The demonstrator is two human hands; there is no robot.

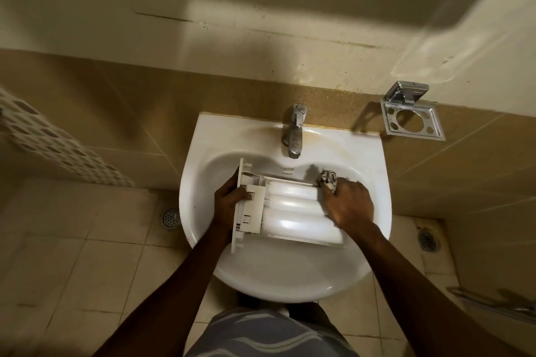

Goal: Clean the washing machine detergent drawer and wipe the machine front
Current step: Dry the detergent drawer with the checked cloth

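A white plastic detergent drawer [293, 211] lies upside down across the bowl of a white wash basin [203, 159], its front panel to the left. My left hand [229, 203] grips the drawer at its front panel end, thumb over the top. At the drawer's right end my right hand [348, 201] holds a crumpled grey-and-white cloth [327, 177] against the drawer's far corner. Part of the cloth is hidden under my fingers.
A metal tap [294, 132] stands at the back of the basin, with no water running that I can see. A metal toothbrush holder [412, 116] is fixed to the tiled wall on the right. Floor drains [170, 217] sit on the tiles either side.
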